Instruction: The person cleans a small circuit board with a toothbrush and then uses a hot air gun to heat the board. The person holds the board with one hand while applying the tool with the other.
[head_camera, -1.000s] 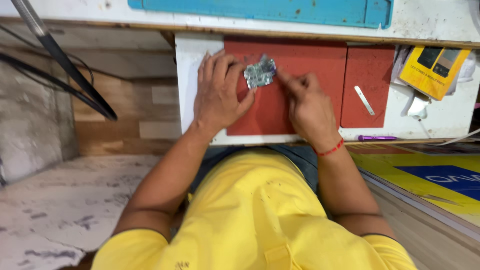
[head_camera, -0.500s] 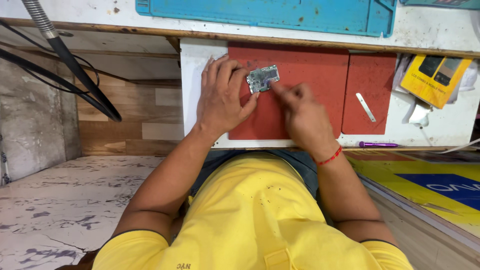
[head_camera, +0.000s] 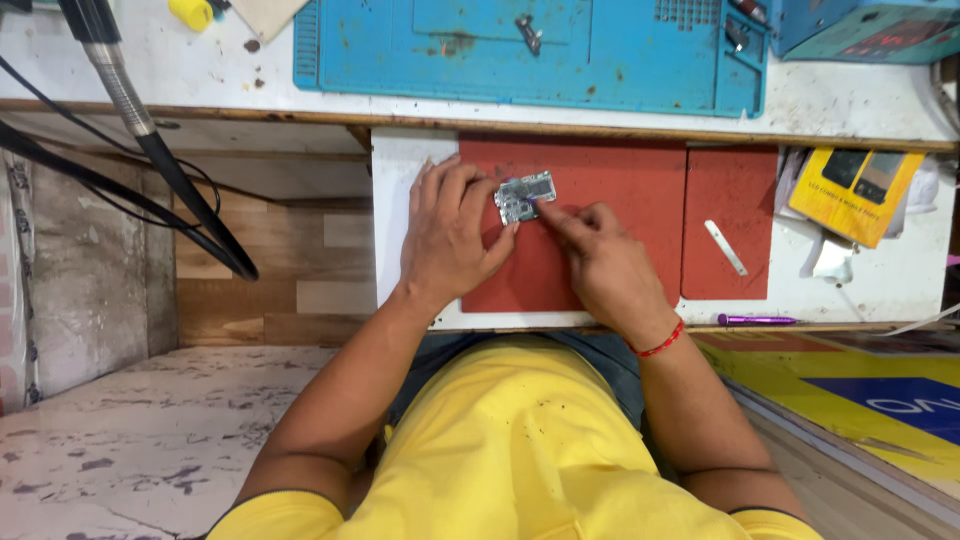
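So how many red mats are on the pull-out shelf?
2. The big red mat lies under both hands and the circuit board; the small red mat sits right beside it, with a white tool on it. None seems hidden.

Blue work mat (head_camera: 600, 60) up top, yellow box (head_camera: 855, 195) right, purple pen (head_camera: 757, 320) at desk edge, black cables (head_camera: 190, 210) left.

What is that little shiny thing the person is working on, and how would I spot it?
Start at the big blue mat along the top, then drop to the larger red mat just below it. Near that mat's upper left lies a small silvery circuit board, with the left hand steadying it and the right hand pointing a fingertip at its edge. It is the only metallic, rectangular piece between the two hands.
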